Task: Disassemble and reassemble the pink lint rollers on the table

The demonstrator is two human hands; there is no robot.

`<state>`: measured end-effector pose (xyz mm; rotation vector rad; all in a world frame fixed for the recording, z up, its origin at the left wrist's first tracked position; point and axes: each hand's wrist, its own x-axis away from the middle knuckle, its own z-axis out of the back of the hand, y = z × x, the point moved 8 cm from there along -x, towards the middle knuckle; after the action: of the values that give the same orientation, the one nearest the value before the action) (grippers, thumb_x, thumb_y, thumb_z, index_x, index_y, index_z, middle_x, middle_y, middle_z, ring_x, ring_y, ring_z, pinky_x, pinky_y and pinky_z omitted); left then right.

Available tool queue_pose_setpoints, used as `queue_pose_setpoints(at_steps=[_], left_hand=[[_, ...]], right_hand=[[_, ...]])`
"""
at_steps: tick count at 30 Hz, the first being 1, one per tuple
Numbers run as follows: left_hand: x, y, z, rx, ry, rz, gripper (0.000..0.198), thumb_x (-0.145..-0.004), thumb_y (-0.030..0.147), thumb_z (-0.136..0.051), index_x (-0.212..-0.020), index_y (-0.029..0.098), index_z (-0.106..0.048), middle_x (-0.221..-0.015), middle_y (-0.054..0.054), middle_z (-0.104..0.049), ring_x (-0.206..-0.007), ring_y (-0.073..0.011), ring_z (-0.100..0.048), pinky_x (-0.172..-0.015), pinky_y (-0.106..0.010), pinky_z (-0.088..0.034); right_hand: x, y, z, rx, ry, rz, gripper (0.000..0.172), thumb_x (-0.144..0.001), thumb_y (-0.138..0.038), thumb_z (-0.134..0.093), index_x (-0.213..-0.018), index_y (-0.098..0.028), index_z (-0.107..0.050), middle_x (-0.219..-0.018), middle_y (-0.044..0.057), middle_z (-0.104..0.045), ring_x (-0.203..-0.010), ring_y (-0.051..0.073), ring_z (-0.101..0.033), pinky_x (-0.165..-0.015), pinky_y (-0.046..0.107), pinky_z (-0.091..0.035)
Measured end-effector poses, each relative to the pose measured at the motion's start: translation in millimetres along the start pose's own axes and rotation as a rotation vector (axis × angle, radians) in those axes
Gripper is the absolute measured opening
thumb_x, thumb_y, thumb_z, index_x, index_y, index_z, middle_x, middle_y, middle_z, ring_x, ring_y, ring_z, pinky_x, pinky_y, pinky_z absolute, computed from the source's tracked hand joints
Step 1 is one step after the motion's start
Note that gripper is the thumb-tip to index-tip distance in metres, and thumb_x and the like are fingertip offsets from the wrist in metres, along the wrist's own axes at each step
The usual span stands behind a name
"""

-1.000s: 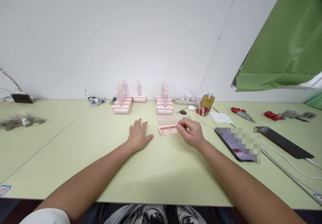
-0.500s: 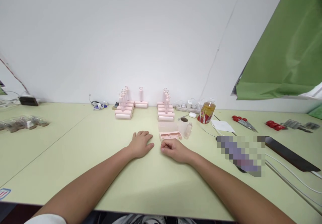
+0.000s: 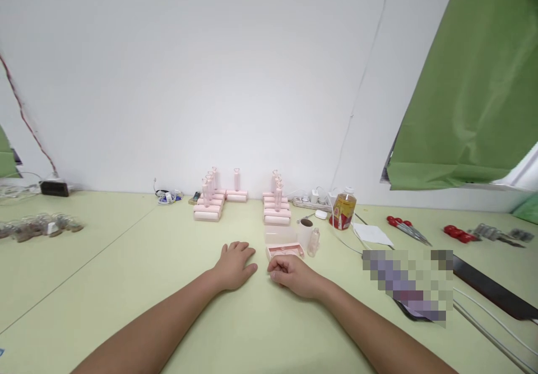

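My left hand [image 3: 235, 266] lies palm down on the pale green table, fingers spread, holding nothing. To its right my right hand [image 3: 293, 276] rests with its fingers curled into a loose fist; nothing shows in it. Just beyond that hand is an opened pink box [image 3: 284, 249] with its lid raised, its near edge partly covered by the knuckles. What lies inside the box is too small to make out. Beside it stand a small clear pink bottle [image 3: 313, 243] and a white cup-like cylinder [image 3: 305, 234].
Pink boxes with clear pink bottles on top stand in a left group [image 3: 207, 211] and a right group [image 3: 277, 215]. Rightward are a yellow-red jug [image 3: 343, 211], a power strip [image 3: 311, 202], red-handled tools [image 3: 407, 229] and a blurred-out phone-like object [image 3: 414, 309]. Several clear jars [image 3: 40, 227] sit far left.
The view has tilted upward, so everything sits lower in the picture. Both hands keep nearly the same place and pose on the table.
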<state>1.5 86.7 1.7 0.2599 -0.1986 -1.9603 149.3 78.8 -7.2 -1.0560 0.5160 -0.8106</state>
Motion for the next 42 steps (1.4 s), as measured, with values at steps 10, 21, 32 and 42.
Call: queue_pose_setpoints(at_steps=[10, 21, 32, 42], left_hand=[[0, -1, -1.2, -0.001, -0.001, -0.003, 0.051, -0.089, 0.051, -0.038, -0.131, 0.026, -0.053, -0.143, -0.01, -0.047, -0.131, -0.0326, -0.039, -0.106, -0.055, -0.03], [-1, 0, -0.1, -0.012, -0.004, -0.009, 0.05, -0.089, 0.05, -0.038, -0.13, 0.026, -0.054, -0.143, -0.011, -0.046, -0.132, -0.0324, -0.039, -0.106, -0.055, -0.03], [0, 0, 1.0, -0.005, -0.007, -0.012, 0.048, -0.089, 0.049, -0.04, -0.13, 0.027, -0.054, -0.143, -0.011, -0.047, -0.132, -0.0325, -0.039, -0.105, -0.054, -0.03], [0, 0, 2.1, -0.005, -0.005, -0.02, 0.049, -0.089, 0.05, -0.039, -0.13, 0.026, -0.054, -0.143, -0.011, -0.047, -0.131, -0.0329, -0.04, -0.105, -0.054, -0.031]], right_hand=[[-2, 3, 0, -0.003, 0.004, -0.001, 0.008, -0.081, -0.024, -0.059, -0.086, -0.017, -0.061, -0.063, -0.004, -0.052, -0.058, 0.011, -0.044, -0.056, 0.024, -0.033], [1, -5, 1, 0.022, 0.018, -0.003, 0.011, -0.08, -0.028, -0.062, -0.083, -0.018, -0.061, -0.063, -0.004, -0.05, -0.059, 0.011, -0.044, -0.057, 0.024, -0.034], [0, 0, 1, 0.003, -0.004, 0.023, 0.011, -0.082, -0.028, -0.059, -0.087, -0.018, -0.061, -0.064, -0.004, -0.051, -0.059, 0.011, -0.044, -0.058, 0.025, -0.035], [3, -7, 2, 0.043, -0.003, 0.012, 0.011, -0.083, -0.028, -0.058, -0.087, -0.018, -0.062, -0.067, -0.003, -0.053, -0.062, 0.012, -0.047, -0.06, 0.025, -0.036]])
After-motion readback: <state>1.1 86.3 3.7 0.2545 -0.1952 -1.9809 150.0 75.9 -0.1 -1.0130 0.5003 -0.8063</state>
